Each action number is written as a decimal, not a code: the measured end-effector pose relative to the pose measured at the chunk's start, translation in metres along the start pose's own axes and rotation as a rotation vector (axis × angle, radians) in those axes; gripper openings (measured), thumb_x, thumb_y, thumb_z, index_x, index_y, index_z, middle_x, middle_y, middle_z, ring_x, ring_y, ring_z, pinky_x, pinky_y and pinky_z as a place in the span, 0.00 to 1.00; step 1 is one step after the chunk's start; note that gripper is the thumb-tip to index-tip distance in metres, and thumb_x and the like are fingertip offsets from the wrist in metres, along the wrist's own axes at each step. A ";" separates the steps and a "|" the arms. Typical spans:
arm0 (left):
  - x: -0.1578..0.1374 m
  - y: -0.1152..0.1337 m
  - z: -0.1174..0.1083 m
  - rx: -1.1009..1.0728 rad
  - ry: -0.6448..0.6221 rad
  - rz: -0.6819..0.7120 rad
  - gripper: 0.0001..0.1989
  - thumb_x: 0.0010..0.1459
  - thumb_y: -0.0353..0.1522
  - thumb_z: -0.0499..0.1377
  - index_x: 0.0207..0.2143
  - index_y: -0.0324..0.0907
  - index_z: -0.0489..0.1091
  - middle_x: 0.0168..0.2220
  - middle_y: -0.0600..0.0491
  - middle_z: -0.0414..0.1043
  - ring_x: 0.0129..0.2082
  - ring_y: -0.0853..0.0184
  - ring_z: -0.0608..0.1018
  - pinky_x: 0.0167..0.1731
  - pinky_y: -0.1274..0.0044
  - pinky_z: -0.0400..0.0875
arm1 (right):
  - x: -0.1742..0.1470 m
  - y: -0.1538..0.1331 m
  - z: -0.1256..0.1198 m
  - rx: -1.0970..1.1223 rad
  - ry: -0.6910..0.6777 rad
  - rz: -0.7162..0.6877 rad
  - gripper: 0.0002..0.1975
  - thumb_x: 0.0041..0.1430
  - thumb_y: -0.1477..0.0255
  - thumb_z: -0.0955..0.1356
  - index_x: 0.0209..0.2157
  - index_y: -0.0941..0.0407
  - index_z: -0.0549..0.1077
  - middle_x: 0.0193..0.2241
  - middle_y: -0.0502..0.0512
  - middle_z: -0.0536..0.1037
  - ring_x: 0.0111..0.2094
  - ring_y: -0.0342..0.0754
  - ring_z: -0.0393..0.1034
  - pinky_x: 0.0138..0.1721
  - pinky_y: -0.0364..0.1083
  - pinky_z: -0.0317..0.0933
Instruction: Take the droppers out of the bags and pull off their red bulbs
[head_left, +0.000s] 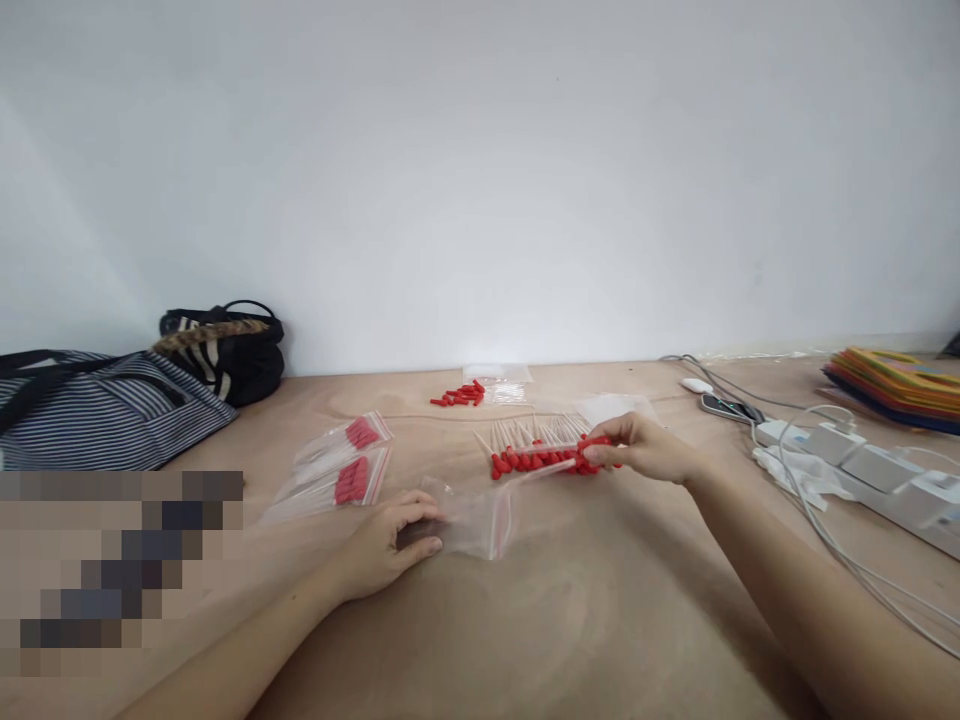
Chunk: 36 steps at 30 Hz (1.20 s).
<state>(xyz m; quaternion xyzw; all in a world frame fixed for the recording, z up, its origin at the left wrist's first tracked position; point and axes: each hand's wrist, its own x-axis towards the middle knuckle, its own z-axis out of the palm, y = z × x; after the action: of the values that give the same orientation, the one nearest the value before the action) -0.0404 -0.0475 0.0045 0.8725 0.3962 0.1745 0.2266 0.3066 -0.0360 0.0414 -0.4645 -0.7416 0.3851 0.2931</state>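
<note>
My left hand has its thumb and fingers around the closed end of a clear zip bag, whose red-striped opening faces right. Between the thumb and fingers of my right hand are the red ends of white sticks; their shafts point left, toward the bag's opening. Under and beside that hand lies a row of white sticks with red bulb-like ends, red ends toward me. How many sticks my right hand holds I cannot tell.
Left of the row lie filled zip bags. Behind are loose red pieces and short white sticks. A power strip with cables and tissue is at right, near stacked coloured sheets. Striped bag at left.
</note>
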 end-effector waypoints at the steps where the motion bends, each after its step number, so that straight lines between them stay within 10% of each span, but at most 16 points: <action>1: 0.000 0.000 0.000 -0.001 0.000 -0.003 0.12 0.53 0.34 0.55 0.40 0.44 0.69 0.41 0.51 0.70 0.42 0.64 0.71 0.43 0.73 0.66 | 0.003 0.003 -0.002 0.002 0.093 0.017 0.17 0.48 0.58 0.66 0.27 0.59 0.74 0.20 0.51 0.72 0.21 0.41 0.61 0.24 0.41 0.54; 5: 0.000 -0.002 0.001 -0.009 0.000 -0.005 0.12 0.53 0.34 0.54 0.40 0.44 0.69 0.42 0.52 0.69 0.42 0.64 0.71 0.43 0.73 0.66 | 0.024 0.008 0.017 -0.184 0.538 0.083 0.20 0.51 0.56 0.63 0.29 0.59 0.75 0.17 0.50 0.71 0.19 0.42 0.61 0.22 0.42 0.51; 13: -0.001 -0.004 0.001 -0.015 -0.005 0.007 0.11 0.53 0.34 0.54 0.40 0.44 0.69 0.41 0.52 0.69 0.41 0.65 0.71 0.42 0.74 0.66 | 0.068 -0.014 0.095 -0.964 0.558 0.078 0.14 0.57 0.72 0.59 0.24 0.57 0.73 0.27 0.57 0.76 0.30 0.48 0.67 0.38 0.50 0.46; 36: 0.000 -0.011 0.005 0.034 0.152 -0.018 0.12 0.53 0.38 0.53 0.38 0.44 0.71 0.43 0.50 0.67 0.45 0.62 0.70 0.45 0.71 0.65 | 0.059 -0.013 0.111 -0.824 0.578 -0.148 0.15 0.59 0.66 0.59 0.27 0.54 0.73 0.28 0.51 0.73 0.35 0.46 0.61 0.39 0.49 0.40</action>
<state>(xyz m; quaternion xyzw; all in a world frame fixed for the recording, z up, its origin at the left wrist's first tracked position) -0.0451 -0.0426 -0.0052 0.8569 0.4230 0.2316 0.1823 0.1889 -0.0188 -0.0025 -0.5752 -0.7515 -0.1056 0.3052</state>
